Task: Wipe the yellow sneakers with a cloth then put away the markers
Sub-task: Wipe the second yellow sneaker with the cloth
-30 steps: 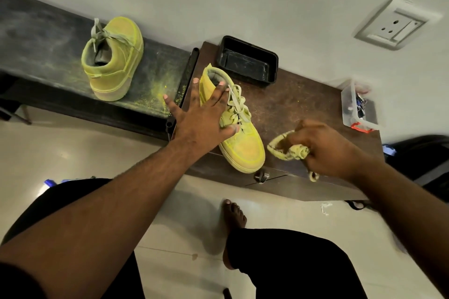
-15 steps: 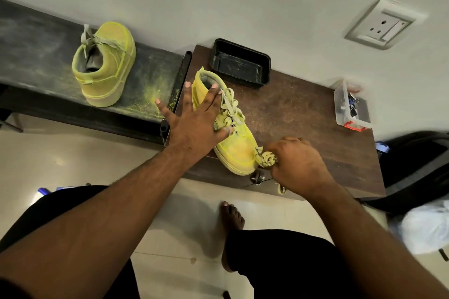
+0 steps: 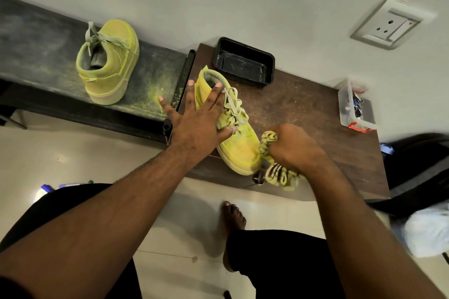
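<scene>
wiping step: left hand (image 3: pixel 198 126), fingers spread, steadies the sneaker (image 3: pixel 233 128); right hand (image 3: pixel 295 148) clamps the cloth (image 3: pixel 267 143) at its toe; next, rub firmly.

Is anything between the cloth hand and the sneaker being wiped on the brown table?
Nothing visible. The right hand grips the cloth, whose bunched end sits right against the toe of the near sneaker. The left hand rests spread over the laces and collar, away from the toe.
</scene>
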{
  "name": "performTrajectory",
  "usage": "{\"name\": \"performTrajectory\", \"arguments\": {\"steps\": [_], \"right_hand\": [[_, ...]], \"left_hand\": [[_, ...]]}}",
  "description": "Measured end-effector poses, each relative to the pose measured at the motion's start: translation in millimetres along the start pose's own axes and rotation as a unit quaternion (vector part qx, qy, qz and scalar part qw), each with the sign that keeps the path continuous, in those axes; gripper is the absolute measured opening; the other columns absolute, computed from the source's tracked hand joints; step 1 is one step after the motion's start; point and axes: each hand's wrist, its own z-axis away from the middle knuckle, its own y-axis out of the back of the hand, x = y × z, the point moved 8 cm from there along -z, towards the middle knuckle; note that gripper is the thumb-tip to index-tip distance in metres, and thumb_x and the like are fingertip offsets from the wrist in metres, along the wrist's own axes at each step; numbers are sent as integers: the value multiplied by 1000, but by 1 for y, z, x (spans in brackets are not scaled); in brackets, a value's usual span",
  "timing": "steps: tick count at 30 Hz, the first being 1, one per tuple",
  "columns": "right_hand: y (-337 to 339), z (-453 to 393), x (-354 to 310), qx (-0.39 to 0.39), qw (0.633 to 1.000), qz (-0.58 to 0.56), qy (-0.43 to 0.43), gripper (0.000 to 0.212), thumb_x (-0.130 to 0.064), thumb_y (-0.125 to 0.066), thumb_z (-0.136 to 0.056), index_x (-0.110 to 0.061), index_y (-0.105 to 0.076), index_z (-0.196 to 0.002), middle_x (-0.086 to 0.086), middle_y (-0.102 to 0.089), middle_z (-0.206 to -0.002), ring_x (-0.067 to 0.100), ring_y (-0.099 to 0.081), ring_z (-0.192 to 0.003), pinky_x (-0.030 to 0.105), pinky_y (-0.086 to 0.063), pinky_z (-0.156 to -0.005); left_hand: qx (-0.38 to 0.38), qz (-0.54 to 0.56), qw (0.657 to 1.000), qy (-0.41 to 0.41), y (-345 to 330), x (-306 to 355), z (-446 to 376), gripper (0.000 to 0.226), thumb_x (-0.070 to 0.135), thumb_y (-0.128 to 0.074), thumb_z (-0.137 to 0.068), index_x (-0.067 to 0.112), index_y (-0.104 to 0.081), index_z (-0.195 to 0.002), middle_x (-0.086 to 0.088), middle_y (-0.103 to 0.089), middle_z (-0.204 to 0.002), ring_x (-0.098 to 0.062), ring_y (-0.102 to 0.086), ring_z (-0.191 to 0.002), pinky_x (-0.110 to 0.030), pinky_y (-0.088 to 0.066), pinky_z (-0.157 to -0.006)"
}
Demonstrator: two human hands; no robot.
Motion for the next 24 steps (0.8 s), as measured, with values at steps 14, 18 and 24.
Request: {"name": "performTrajectory", "arguments": {"steps": [14, 18, 24], "right_hand": [[-7, 1, 21, 153, 987, 20, -44, 30, -13, -50, -75, -17, -66, -101, 9, -63, -88, 29, -55, -88, 33, -47, -73], [-3, 16, 29, 179, 982, -48, -48, 43, -4, -52, -74, -23, -67, -110, 9, -66, -94, 26, -57, -95, 31, -49, -79], [-27, 25, -11, 158, 986, -31, 37, 54, -5, -56, -80, -30, -58, -127, -10, -35, -83, 22, -54, -99, 34, -52, -87]], "left_hand": [[3, -3, 1000, 1, 2, 1, 1, 86, 78, -23, -83, 35, 13, -148, 18, 18, -156, -31, 23, -143, -79, 11, -94], [9, 7, 1000, 0, 2, 2, 0, 87, 77, -26, -83, 35, 11, -149, 19, 16, -157, -31, 22, -143, -78, 13, -93], [5, 0, 1000, 7, 3, 6, 1, 88, 76, -28, -83, 33, 10, -150, 17, 16, -157, -32, 21, -143, -78, 12, -93]]}}
